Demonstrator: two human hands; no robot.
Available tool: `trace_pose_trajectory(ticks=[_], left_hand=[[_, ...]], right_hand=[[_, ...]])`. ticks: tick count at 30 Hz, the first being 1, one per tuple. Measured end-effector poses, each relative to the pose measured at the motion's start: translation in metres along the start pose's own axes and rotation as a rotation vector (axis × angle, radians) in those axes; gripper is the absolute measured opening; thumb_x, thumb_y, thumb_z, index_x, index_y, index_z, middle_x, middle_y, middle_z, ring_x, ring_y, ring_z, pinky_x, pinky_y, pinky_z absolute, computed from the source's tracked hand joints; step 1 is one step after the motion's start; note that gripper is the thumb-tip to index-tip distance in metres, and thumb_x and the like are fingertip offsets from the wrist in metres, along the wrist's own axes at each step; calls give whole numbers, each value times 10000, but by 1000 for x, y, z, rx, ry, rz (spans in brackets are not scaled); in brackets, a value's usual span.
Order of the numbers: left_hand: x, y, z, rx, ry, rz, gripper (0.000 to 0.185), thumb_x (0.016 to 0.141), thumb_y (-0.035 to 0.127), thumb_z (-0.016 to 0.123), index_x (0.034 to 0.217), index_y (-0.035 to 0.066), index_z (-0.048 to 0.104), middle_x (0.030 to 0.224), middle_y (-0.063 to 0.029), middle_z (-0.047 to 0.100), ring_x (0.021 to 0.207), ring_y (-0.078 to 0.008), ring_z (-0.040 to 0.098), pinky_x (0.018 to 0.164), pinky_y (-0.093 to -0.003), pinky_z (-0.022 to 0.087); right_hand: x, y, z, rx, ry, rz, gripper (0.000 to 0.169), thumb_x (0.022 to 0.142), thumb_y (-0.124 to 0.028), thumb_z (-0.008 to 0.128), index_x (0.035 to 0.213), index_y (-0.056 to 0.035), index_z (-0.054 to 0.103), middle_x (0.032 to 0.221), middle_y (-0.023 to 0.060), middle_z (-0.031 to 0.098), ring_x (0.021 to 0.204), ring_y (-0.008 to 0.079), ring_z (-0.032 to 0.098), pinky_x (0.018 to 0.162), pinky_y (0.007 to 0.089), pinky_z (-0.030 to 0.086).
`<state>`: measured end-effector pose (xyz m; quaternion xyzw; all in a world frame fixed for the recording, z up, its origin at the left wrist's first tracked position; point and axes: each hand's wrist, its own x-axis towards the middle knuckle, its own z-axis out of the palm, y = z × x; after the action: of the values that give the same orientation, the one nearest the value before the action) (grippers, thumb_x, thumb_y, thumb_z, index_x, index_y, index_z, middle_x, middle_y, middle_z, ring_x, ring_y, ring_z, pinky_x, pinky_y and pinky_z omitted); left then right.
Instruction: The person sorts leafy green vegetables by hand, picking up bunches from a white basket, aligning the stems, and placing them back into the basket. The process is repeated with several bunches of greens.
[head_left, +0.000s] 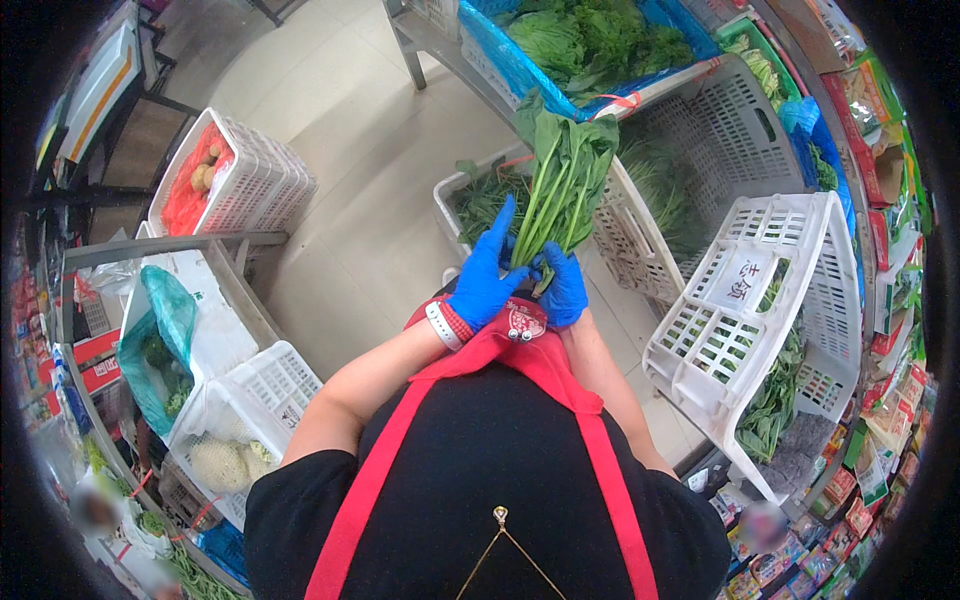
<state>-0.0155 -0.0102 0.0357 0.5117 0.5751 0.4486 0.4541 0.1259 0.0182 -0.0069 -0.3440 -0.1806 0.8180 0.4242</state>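
A bunch of long-stemmed leafy greens (559, 180) is held up in front of my red apron (525, 352), leaves pointing away from me. My left hand (484, 277), in a blue glove, supports the stems from the left, its index finger stretched out along them. Gloved in blue too, my right hand (564, 289) has its fingers curled around the lower stem ends. Below the bunch, a low white crate (444, 199) on the floor contains more dark greens (484, 202), partly covered by the leaves and my left hand.
A blue-lined crate (517, 64) of leafy lettuce (592, 37) stands ahead. At right are a white crate (637, 232) of thin greens and a tilted white crate (720, 300) with leafy stems. Left, a white basket (262, 176) bears potatoes (202, 176); nearer, a foam box (217, 300) adjoins another basket (277, 390).
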Motion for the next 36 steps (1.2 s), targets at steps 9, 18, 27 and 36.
trace_pose_trajectory(ticks=[9, 18, 27, 36], left_hand=[[-2, -4, -4, 205, 19, 194, 518, 696, 29, 634, 1177, 80, 448, 1003, -116, 526, 858, -201, 554, 718, -299, 452], [-4, -11, -1, -252, 84, -160, 309, 722, 24, 630, 1019, 26, 543, 927, -63, 583, 808, -128, 554, 715, -264, 461], [2, 0, -3, -537, 142, -185, 563, 774, -61, 518, 1286, 64, 321, 1075, -76, 529, 883, -143, 543, 778, -261, 446], [3, -7, -8, -693, 11, -332, 534, 794, -36, 495, 1288, 71, 324, 1096, -98, 518, 965, -158, 530, 814, -267, 440]], right_hand=[[9, 1, 16, -14, 2, -57, 481, 786, -144, 571, 1222, -43, 393, 1034, 71, 550, 877, 177, 547, 746, 278, 454], [15, 10, 11, -29, 119, -44, 273, 799, -129, 557, 1052, -44, 503, 948, 73, 581, 823, 171, 577, 663, 268, 484], [23, 3, 20, 207, 29, -15, 303, 837, -117, 502, 1124, -26, 466, 995, 110, 569, 886, 216, 563, 776, 333, 473], [17, -2, 5, 305, -70, -7, 409, 819, -132, 540, 1196, -69, 395, 1004, 115, 564, 912, 243, 559, 795, 388, 473]])
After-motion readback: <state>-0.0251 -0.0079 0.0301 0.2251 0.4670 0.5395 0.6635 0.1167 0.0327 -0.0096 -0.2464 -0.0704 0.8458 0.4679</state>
